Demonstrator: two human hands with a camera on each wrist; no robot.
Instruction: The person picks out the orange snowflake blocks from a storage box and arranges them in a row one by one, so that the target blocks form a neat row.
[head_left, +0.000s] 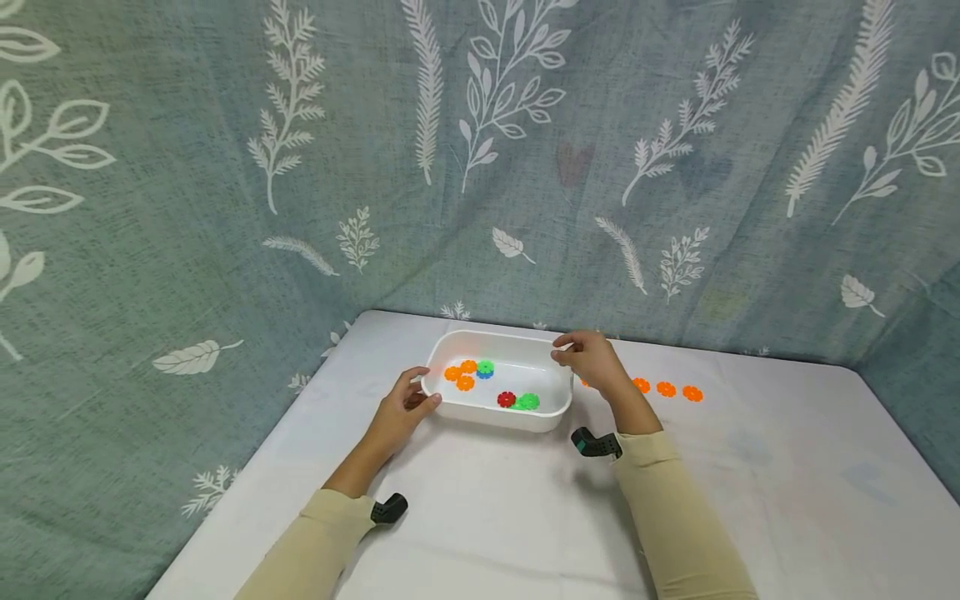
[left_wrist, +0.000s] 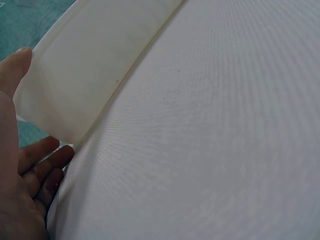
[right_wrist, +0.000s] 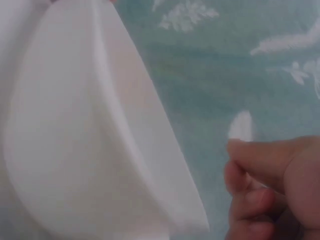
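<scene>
At frame center, a white plastic tub (head_left: 546,421) sits on the table (head_left: 750,500). The left hand (head_left: 401,412) grips its left rim, thumb over the edge; the right hand (head_left: 592,358), fingers curled, hovers at its far right corner, holding nothing. Light and rigid, the tub is probably best held by opposite rims.

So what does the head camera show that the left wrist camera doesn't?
Only the head view shows the white tub's contents: orange, green, blue and red flower-shaped discs, more orange discs on the table beyond it, the leaf-print curtain, and the right hand at the tub's far right corner. Only the left wrist view shows, close up, the tub's outer wall meeting the tabletop and the left hand's fingers curled beside its corner. Both show the left hand, the tub and the white table.
</scene>
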